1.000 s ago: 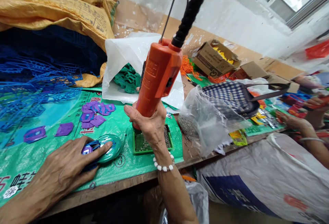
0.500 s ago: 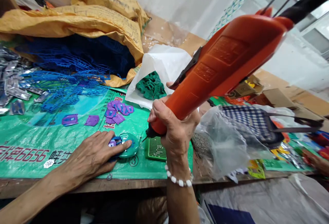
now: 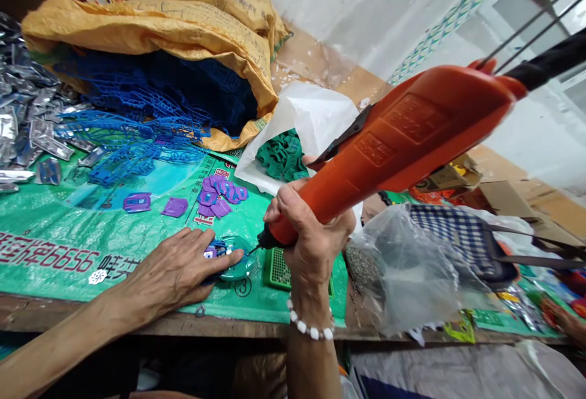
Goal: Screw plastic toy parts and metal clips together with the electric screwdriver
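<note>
My right hand (image 3: 314, 234), wearing a white bead bracelet, is wrapped round an orange-red electric screwdriver (image 3: 389, 143). Its thin black bit slants down to the edge of a rounded teal plastic part (image 3: 238, 268); whether it sits in a screw is too small to tell. My left hand (image 3: 187, 265) grips that part against the table, thumb lying along its top. Blue and purple pieces show in the part beside the fingers. Just right of it is a green gridded tray (image 3: 280, 271), partly behind my right hand. Purple plastic pieces (image 3: 220, 194) lie in a small pile beyond.
A yellow woven sack (image 3: 151, 27) spills blue plastic frames (image 3: 137, 136). Silver pieces (image 3: 41, 100) heap at the left. A white bag (image 3: 315, 106) holds green parts. Loose screws (image 3: 364, 268) and a clear plastic bag (image 3: 407, 277) lie to the right; another person's hand (image 3: 565, 319) shows there.
The screwdriver has tilted lower, and its bit has moved from beside the teal part onto its edge. The whole view has shifted slightly. My left hand keeps its hold.
</note>
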Demonstrator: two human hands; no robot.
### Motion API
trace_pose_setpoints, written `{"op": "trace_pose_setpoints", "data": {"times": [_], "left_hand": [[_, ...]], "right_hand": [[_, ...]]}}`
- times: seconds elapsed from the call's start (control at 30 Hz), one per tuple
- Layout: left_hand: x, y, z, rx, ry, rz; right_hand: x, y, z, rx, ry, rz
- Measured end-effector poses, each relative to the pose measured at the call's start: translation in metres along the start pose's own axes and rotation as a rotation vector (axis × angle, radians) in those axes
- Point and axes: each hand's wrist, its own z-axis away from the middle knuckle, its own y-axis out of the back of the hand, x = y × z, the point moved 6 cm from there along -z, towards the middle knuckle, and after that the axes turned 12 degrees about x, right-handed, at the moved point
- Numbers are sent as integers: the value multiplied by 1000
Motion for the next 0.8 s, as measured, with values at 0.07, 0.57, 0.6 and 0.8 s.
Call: {"op": "trace_pose_setpoints", "data": {"times": [0.07,0.57,0.6,0.8], "left_hand": [[0,-1,0,-1,0,-6],[0,4,-5,19,-32,9],[0,5,-5,21,-36,8],[0,4,-4,56,-62,-9]], "right_hand": [[1,-1,1,-12,0,-7],[9,-3,6,-28,-11,-41],[10,-4,6,-35,-12,-29],[17,-6,8,-89,-66,-6]]}}
